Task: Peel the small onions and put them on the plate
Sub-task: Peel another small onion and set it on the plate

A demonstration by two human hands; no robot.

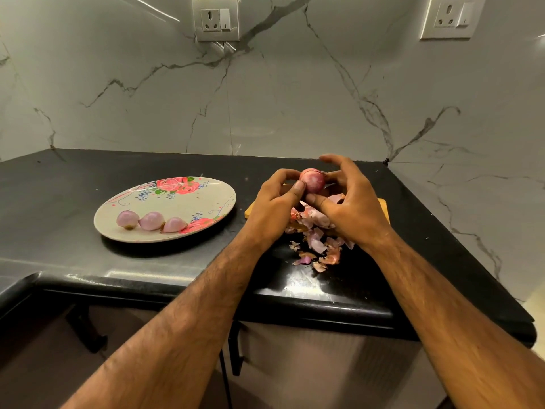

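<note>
A small onion (312,180) is held up over the wooden board (250,213), toward the far right corner of the table (73,187). The left hand (274,202) has its fingers (284,174) curled round the onion's left side, thumb pressed on the near face. The right hand (351,208) pinches it from the right, thumb tip beneath (forefinger arched free above). Loose peels (317,243) lie under the hands, spilling toward the near edge. Three peeled onions (152,221) sit in a row on the near part of the plate (191,208), left of the hands.

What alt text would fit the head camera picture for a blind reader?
A left hand and a right hand grip a small onion above a pile of peels on a black counter. Three peeled onions lie on a flowered plate to their left.
</note>
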